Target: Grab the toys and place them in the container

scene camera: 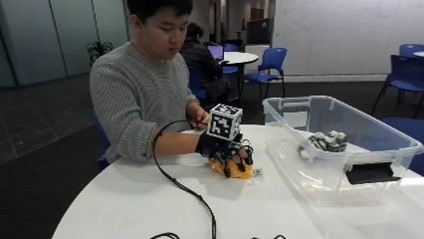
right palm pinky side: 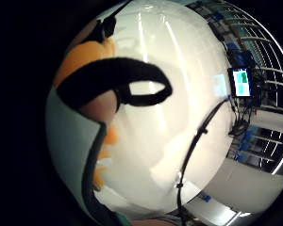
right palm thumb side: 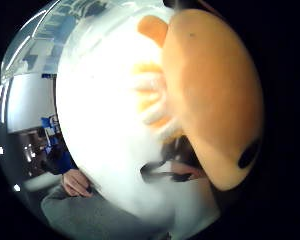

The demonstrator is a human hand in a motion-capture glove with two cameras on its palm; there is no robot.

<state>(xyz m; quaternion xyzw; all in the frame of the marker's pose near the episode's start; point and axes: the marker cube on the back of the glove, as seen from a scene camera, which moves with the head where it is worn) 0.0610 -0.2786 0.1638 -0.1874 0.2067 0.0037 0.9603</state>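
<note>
1. Outside view shows the gloved right hand (scene camera: 225, 152) pressed down on an orange plush toy (scene camera: 240, 172) lying on the white table (scene camera: 132, 199), its fingers curled round it.
2. The clear container (scene camera: 391, 144) sits just beside it, already holding a grey-and-white toy (scene camera: 328, 141).
3. Thumb-side palm view has the plush filling much of the frame, so the palm is close to it.
4. Risk: soft stuffing may squash and slip out on lifting.
5. Risk: a low carry could catch the container's near wall.
</note>
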